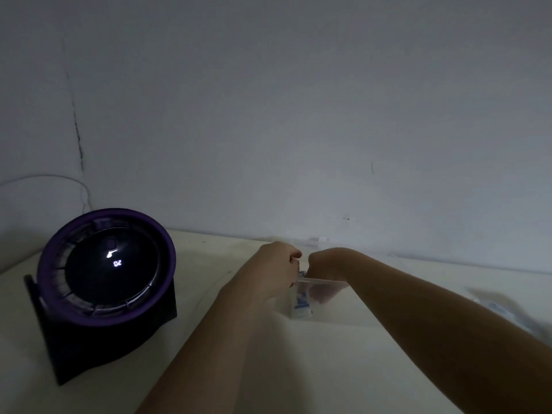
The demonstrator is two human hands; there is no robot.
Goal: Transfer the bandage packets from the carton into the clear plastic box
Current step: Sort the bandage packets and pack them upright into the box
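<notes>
Illumination is dim, even and cool grey; no distinct shadows form. The lit display (pixel 115 259) glows as the only bright point. The clear plastic box (pixel 325 309) shows low contrast. The white items (pixel 504 309) at the right edge are smeared by blur.

Two bare forearms, bare left hand (pixel 276 267), bare right hand (pixel 328 263)

At eight o'clock, a round device (pixel 107 273): purple rim, black face, white glowing digits. Cream tabletop (pixel 328 369). The clear box (pixel 328 306) shows a white-and-blue packet (pixel 301 303). Grey-white wall (pixel 298 115).
</notes>
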